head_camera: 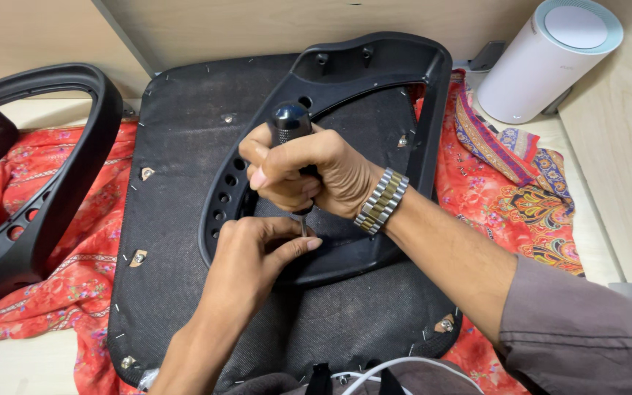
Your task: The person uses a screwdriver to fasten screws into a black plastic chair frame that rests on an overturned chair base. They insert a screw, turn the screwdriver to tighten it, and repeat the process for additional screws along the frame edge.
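Right hand [309, 172] fisted around upright screwdriver [292, 128] (left hand [254, 252] pinching below)

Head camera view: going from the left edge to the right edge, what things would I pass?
Loose black armrest frame → left hand steadying the shaft → right hand gripping the screwdriver → metal wristwatch → white cylindrical device.

Two black plastic armrest frames [374, 95] [45, 183], one upturned seat cushion [177, 146], one screwdriver [291, 126], one white cylinder [546, 58] at two o'clock, one red patterned cloth [60, 285].
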